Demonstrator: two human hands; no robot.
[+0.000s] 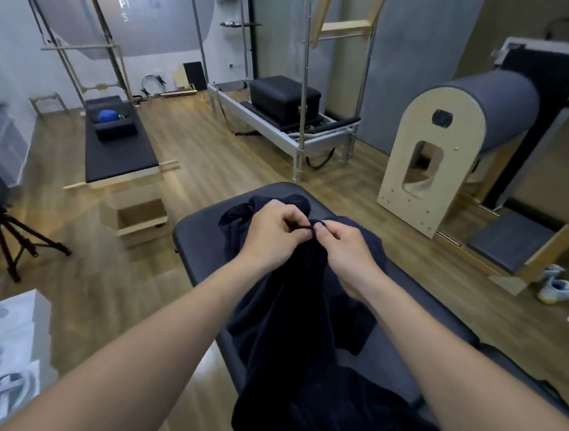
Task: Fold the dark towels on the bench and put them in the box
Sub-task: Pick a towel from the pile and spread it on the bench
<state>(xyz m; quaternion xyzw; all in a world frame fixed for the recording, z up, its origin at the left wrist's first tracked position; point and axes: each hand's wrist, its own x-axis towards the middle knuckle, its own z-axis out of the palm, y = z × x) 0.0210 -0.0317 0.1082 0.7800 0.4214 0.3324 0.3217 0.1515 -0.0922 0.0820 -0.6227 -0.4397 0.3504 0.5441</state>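
both hands meet over the middle of the padded tabletop [195,238], the left hand [269,234] and right hand [343,249] each with fingers pinched shut on the upper edge of a dark towel [289,301], which hangs rumpled from that edge down across the tabletop toward the camera. more dark cloth is bunched behind the hands. the pinches sit almost touching, so the towel could sag and twist when lifted, giving a crooked fold, or slide off the tabletop edge. i cannot say which container is the box. pale letters on the far wall are too blurred to read.
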